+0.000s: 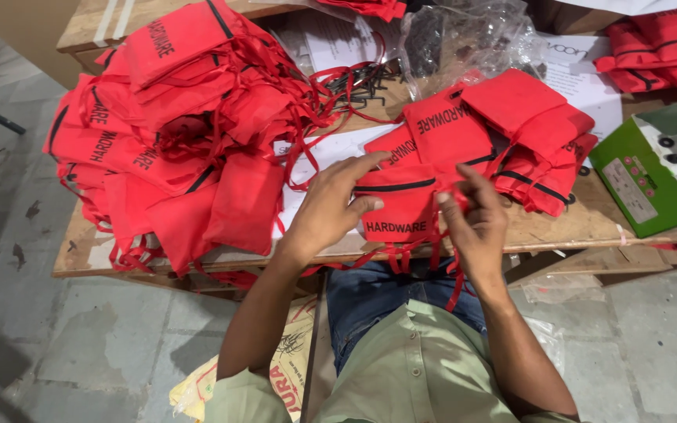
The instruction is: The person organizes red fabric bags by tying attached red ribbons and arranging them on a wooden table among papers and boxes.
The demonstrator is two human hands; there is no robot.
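At the near edge of the plywood desk (589,223), just above the person's lap, both hands hold one small red non-woven fabric pouch with a black zip line and black lettering (401,205). The left hand (331,211) lies flat over the pouch's left end, fingers spread along the top and thumb tucked against the front. The right hand (472,215) pinches the right end with curled fingers, where the red drawstring ribbons (432,266) trail down over the desk edge. To do this well, I judge the flat hand should pin the pouch steady while the pinching hand works the cloth, keeping the ribbons free of tangles. A loose heap of the same red pouches (174,141) lies to the left, a neater stack of folded red pouches (526,133) behind, and a green cardboard box (636,188) to the right.
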